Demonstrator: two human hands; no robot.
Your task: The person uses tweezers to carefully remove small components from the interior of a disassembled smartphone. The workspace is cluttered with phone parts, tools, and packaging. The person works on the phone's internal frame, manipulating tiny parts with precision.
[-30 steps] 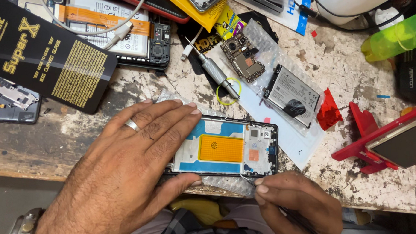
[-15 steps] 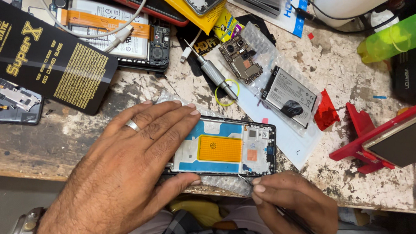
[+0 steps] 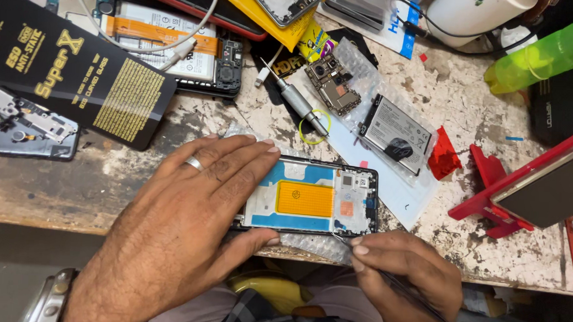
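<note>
An opened phone frame [image 3: 317,197] with blue edges and an orange panel lies near the front edge of the worn workbench [image 3: 76,185]. My left hand [image 3: 183,221], a ring on one finger, lies flat over the frame's left end and holds it down. My right hand [image 3: 403,276] grips thin tweezers [image 3: 415,299], whose tip touches the frame's lower right edge. A strip of bubble wrap [image 3: 309,244] sits under the frame.
A screwdriver [image 3: 298,101], a circuit board [image 3: 330,86] and a battery [image 3: 395,133] lie behind the frame. A black flat package [image 3: 73,77] sits at left, a red phone stand [image 3: 507,194] at right, a green bottle [image 3: 544,56] at the far right.
My right hand has shifted slightly left and up, bringing the tweezers' tip to the frame's lower right edge. My left hand stays pressed on the frame.
</note>
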